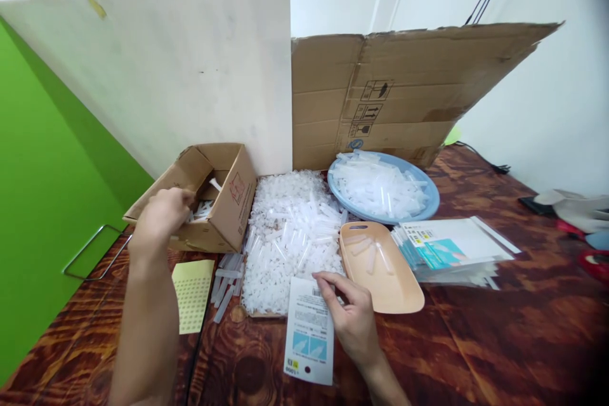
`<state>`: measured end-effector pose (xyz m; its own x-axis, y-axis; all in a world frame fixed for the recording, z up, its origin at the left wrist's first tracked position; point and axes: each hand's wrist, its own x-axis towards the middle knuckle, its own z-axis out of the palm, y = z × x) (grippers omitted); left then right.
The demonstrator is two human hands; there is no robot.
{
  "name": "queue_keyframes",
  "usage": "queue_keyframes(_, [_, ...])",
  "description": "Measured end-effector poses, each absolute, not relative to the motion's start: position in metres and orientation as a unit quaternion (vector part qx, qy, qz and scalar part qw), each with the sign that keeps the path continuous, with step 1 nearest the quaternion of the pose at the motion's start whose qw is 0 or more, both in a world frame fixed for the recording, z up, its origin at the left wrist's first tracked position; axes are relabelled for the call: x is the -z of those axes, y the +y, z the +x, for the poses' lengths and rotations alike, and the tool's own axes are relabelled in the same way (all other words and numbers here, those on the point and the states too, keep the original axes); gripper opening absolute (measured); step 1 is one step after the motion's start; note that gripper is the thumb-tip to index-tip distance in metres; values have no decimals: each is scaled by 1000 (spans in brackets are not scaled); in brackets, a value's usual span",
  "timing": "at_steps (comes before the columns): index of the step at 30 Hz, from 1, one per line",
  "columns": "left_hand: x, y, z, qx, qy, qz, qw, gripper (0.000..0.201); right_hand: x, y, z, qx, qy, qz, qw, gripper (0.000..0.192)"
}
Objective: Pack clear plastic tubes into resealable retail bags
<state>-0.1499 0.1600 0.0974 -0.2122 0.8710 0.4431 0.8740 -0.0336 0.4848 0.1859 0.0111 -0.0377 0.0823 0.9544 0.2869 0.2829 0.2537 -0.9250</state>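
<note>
My left hand reaches into the open cardboard box at the left, fingers curled over its contents; what it grips is hidden. My right hand rests on the table with its fingertips pinching the top edge of a printed packet that lies flat in front of me. Just beyond the packet lies a large heap of small clear plastic tubes.
A beige tray with a few tubes lies right of the heap. Behind it sits a blue dish full of tubes, and a stack of printed packets. A yellow sticker sheet lies at left. A white board and flattened cardboard stand upright behind.
</note>
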Motion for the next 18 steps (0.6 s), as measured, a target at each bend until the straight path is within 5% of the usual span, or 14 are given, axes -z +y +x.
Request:
queue_keyframes(4, [-87,109,-110,422,-666,-608,86,29,36,18,185,-320,-547,-561,533,24])
queue_keyframes(8, [-38,41,-40,362,-510,-754,-200,28,31,23,177,-292,-484,-605,561,29])
queue_keyframes(12, [16,8,7,341,-460,-771,-278,70,22,17,165,-355,-529,-533,556,32])
queue_keyframes(18, [41,13,3,448,-543,-604,-375,24,21,17,161,-439,-506,-469,576,27])
